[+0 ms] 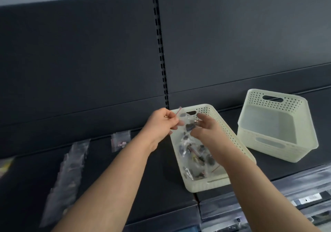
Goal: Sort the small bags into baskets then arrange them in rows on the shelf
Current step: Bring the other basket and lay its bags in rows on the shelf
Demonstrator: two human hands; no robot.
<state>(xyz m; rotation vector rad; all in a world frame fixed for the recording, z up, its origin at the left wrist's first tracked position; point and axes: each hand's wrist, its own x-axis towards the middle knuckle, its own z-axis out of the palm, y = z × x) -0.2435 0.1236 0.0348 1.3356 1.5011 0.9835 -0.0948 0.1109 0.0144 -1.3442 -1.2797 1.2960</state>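
Note:
A cream perforated basket (200, 185) stands on the dark shelf (143, 169) and holds several small clear bags (195, 160) with dark parts inside. Above its far end my left hand (161, 122) pinches the top of a small clear bag (188, 124) with a red zip strip. My right hand (206, 128) holds the same bag from the right, fingers curled round its lower side. A row of several clear bags (66, 174) lies on the shelf to the left, and a single bag (119, 141) lies farther back.
Two empty cream baskets (279, 124), nested one in the other, stand tilted at the right of the shelf. A slotted upright (161, 52) splits the dark back panel. Below the shelf at right are plastic-wrapped items (295, 196).

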